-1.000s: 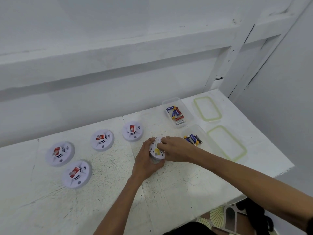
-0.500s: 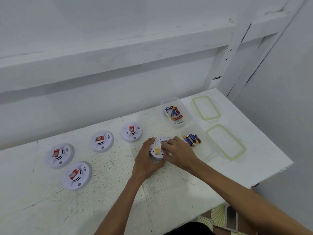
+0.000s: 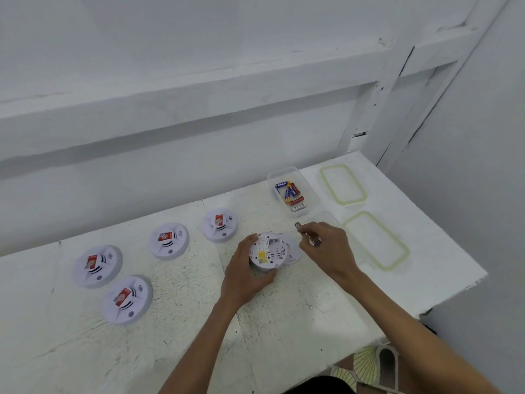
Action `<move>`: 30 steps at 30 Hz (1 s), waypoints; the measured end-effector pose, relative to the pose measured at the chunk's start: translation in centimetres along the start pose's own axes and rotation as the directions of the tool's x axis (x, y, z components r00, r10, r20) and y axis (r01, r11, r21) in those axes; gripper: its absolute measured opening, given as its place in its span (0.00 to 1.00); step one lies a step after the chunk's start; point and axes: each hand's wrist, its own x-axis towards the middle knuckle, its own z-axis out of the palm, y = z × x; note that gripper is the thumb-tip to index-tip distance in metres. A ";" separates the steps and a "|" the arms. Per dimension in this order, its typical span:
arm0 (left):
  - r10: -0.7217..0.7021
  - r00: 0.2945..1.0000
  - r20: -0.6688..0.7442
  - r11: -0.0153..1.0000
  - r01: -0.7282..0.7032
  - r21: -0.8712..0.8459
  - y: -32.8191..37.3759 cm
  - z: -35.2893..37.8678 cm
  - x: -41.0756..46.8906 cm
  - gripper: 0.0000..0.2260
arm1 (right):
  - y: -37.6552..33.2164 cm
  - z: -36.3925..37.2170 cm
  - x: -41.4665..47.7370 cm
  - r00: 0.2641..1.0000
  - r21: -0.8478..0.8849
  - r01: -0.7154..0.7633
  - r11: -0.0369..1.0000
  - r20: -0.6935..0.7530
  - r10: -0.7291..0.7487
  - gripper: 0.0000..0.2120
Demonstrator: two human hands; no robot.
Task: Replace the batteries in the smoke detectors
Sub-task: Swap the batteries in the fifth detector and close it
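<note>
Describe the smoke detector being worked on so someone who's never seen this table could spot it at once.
On the white table, look just right of the four detectors lying face up. The target detector is gripped by the left hand. Unlike its red-labelled neighbours, it is flipped over, showing a yellow sticker on its back.

A white painted table (image 3: 312,322) with a scratched top stands in the corner, against a white wall (image 3: 199,38) that carries a thick horizontal ledge (image 3: 199,89) and an upright post (image 3: 397,95). Under its near edge shows floor (image 3: 366,362) with a pale leaf pattern.
</note>
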 end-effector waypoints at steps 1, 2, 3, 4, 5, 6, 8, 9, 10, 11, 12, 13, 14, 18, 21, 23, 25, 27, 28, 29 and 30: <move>-0.002 1.000 0.005 1.000 0.002 -0.002 0.0 0.0 0.0 0.39 | 0.4 -0.4 0.0 1.000 -0.012 -0.014 1.000 0.002 0.014 0.11; -0.005 1.000 0.011 1.000 0.005 -0.002 -0.1 0.0 0.0 0.40 | 0.8 -0.7 0.0 1.000 -0.028 -0.025 0.999 0.011 0.026 0.11; -0.008 1.000 0.015 1.000 0.008 -0.001 -0.1 0.0 0.0 0.40 | 1.1 -1.0 0.0 0.999 -0.049 -0.034 0.998 0.023 0.036 0.10; -0.012 1.000 0.018 1.000 0.012 0.002 -0.1 0.0 0.0 0.40 | 1.4 -1.2 -0.1 0.998 -0.071 -0.041 0.997 0.034 0.044 0.10; -0.015 1.000 0.020 1.000 0.015 0.005 -0.1 0.0 0.0 0.41 | 1.8 -1.3 0.0 0.997 -0.088 -0.051 0.995 0.046 0.055 0.09; -0.018 1.000 0.020 1.000 0.018 0.007 0.0 0.0 0.0 0.41 | 2.1 -1.4 -0.1 0.996 -0.100 -0.062 0.993 0.058 0.068 0.07; -0.022 1.000 0.019 1.000 0.021 0.006 0.1 0.0 0.0 0.41 | 2.7 -1.4 0.0 0.992 -0.114 -0.081 0.990 0.087 0.091 0.06; -0.024 1.000 0.017 1.000 0.023 0.007 0.2 0.0 -0.1 0.41 | 3.0 -1.4 0.0 0.990 -0.116 -0.086 0.990 0.099 0.097 0.05; -0.024 1.000 0.016 1.000 0.024 0.007 0.2 -0.1 -0.1 0.41 | 3.2 -1.3 0.0 0.989 -0.115 -0.087 0.990 0.108 0.099 0.05; -0.025 1.000 0.015 1.000 0.025 0.009 0.2 -0.1 -0.1 0.41 | 3.3 -1.3 0.1 0.988 -0.115 -0.086 0.990 0.118 0.100 0.05; -0.028 1.000 0.015 1.000 0.028 0.011 0.3 -0.1 -0.1 0.41 | 3.5 -1.3 0.2 0.986 -0.115 -0.082 0.990 0.132 0.097 0.05; -0.028 0.999 0.015 1.000 0.028 0.013 0.3 -0.1 -0.1 0.41 | 3.6 -1.4 0.3 0.985 -0.120 -0.070 0.990 0.151 0.087 0.05; -0.028 1.000 0.015 1.000 0.028 0.014 0.3 0.0 -0.1 0.41 | 3.7 -1.4 0.5 0.983 -0.127 -0.051 0.991 0.170 0.072 0.05; -0.032 0.999 0.012 0.999 0.032 0.004 0.3 0.0 -0.1 0.40 | 3.7 -1.5 1.2 0.983 -0.133 -0.028 0.991 0.175 0.051 0.05; -0.033 0.999 0.013 0.999 0.034 -0.007 0.4 0.0 -0.2 0.40 | 3.1 -1.4 2.7 0.990 -0.086 -0.064 0.994 0.121 0.074 0.06; -0.040 0.999 0.017 0.999 0.040 -0.022 0.5 0.1 -0.2 0.40 | 2.5 -1.1 4.2 0.994 -0.061 -0.051 0.997 0.091 0.056 0.06; -0.062 0.998 0.020 0.997 0.062 -0.042 0.4 0.1 -0.2 0.41 | 2.2 -0.3 5.9 0.996 -0.046 -0.040 0.998 0.076 0.043 0.07; -0.101 0.995 0.013 0.992 0.102 -0.075 0.4 0.1 -0.2 0.42 | 1.9 0.6 7.8 0.991 -0.064 -0.062 0.996 0.118 0.069 0.10; -0.123 0.992 0.005 0.988 0.123 -0.094 0.4 0.1 -0.2 0.42 | 1.7 1.0 8.7 0.984 -0.090 -0.073 0.993 0.153 0.086 0.13; -0.142 0.990 -0.005 0.984 0.140 -0.112 0.5 0.0 -0.1 0.42 | 1.6 1.4 9.7 0.977 -0.115 -0.079 0.990 0.190 0.100 0.15; -0.155 0.988 -0.012 0.980 0.153 -0.126 0.5 0.0 -0.1 0.42 | 1.5 1.8 10.6 0.967 -0.132 -0.090 0.987 0.227 0.119 0.18</move>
